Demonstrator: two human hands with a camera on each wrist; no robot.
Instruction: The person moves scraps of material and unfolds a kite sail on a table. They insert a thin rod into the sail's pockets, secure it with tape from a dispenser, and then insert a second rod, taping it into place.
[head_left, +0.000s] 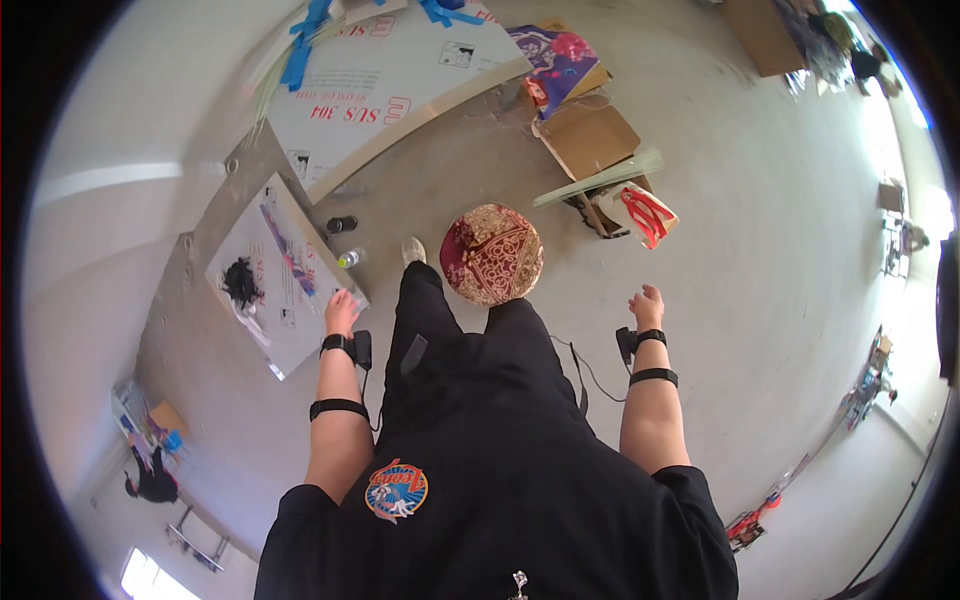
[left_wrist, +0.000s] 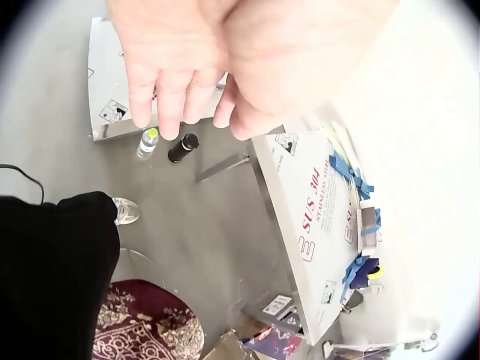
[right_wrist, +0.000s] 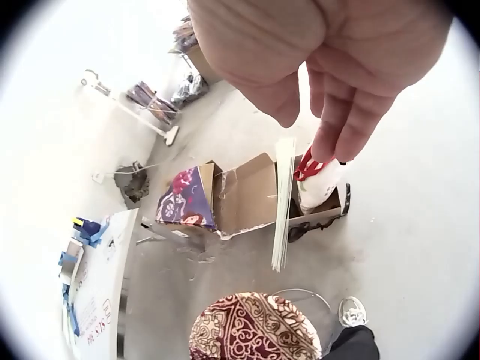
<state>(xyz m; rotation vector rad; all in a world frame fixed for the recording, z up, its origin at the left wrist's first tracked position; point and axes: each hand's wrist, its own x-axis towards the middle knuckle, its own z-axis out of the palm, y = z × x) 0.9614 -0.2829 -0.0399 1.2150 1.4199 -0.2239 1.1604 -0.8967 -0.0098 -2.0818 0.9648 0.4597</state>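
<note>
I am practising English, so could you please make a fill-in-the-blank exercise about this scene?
1. The large table is printed "SUS ____".
2. The small table is nearer the ____ hand.
3. The right hand holds ____.
4. The patterned seat is ____ in shape.

Missing words: 304; left; nothing; round.

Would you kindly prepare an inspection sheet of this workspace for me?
Surface: small printed tabletop, near the left hand.
Job's things: black pile on the tabletop; red-and-white bag, nearest the right hand.
Clutter: black bottle and clear bottle on the floor; open cardboard box.
Hands: both relaxed, holding nothing.
Cables: thin black cable in the left wrist view.
Surroundings: round patterned stool; another person in the background.
</note>
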